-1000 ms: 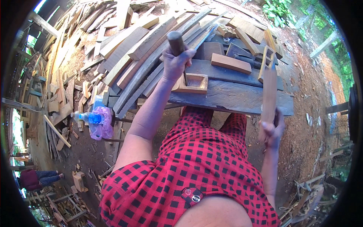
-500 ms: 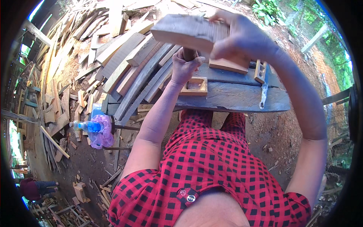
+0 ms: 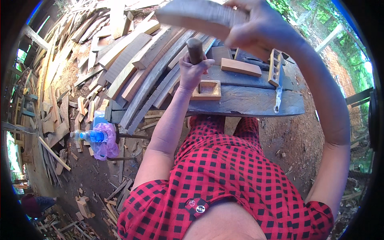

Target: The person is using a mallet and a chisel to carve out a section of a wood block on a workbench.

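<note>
My left hand (image 3: 190, 74) is wrapped round the upright wooden handle of a chisel (image 3: 195, 51), whose lower part is mostly hidden by the hand. Just beyond my wrist, a small wooden block with a square recess (image 3: 211, 97) lies on the workbench (image 3: 248, 103). High above the bench, my right hand (image 3: 262, 30) grips one end of a thick, heavy wood block (image 3: 196, 19), blurred by motion. This block is apart from the handle's top.
On the bench lie a reddish wood bar (image 3: 241, 67), a wooden piece with several square holes (image 3: 274, 69) and a slim pale tool (image 3: 278, 100). Long planks (image 3: 136, 72) are stacked to the left. Beside them are plastic bottles (image 3: 93, 136) and a pink bag (image 3: 107, 149).
My right hand has lifted the wood block up and away from the chisel handle, so the handle's top now shows. My left hand keeps its hold, and the reddish bar is uncovered.
</note>
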### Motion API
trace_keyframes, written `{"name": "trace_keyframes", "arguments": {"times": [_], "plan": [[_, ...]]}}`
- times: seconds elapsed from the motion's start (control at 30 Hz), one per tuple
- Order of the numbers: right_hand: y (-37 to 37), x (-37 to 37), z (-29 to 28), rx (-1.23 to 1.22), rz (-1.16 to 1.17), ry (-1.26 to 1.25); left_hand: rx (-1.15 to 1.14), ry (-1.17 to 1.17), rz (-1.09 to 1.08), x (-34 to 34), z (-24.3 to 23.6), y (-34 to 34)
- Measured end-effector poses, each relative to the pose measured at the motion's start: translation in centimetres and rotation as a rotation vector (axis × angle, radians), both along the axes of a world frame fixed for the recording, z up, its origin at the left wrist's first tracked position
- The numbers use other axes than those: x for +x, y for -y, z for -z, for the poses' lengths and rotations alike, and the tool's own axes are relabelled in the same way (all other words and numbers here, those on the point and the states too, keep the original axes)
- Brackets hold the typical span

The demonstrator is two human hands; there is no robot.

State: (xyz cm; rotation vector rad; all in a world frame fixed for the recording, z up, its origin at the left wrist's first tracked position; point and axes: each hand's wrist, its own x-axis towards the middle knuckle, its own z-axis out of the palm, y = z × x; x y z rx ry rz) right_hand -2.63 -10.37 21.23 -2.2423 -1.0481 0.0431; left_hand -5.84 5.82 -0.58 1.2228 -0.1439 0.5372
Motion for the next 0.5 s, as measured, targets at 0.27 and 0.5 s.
{"name": "trace_keyframes", "arguments": {"times": [0.27,0.5], "plan": [[-0.9,-1.0,3.3,-0.231,-0.097,-0.054,-0.187,0.096,-0.091,0.0,0.5,-0.4],[4.1,-0.5,5.9,0.136,-0.010,-0.121,-0.430,0.056,-0.508,0.1,1.7,-2.2]]}}
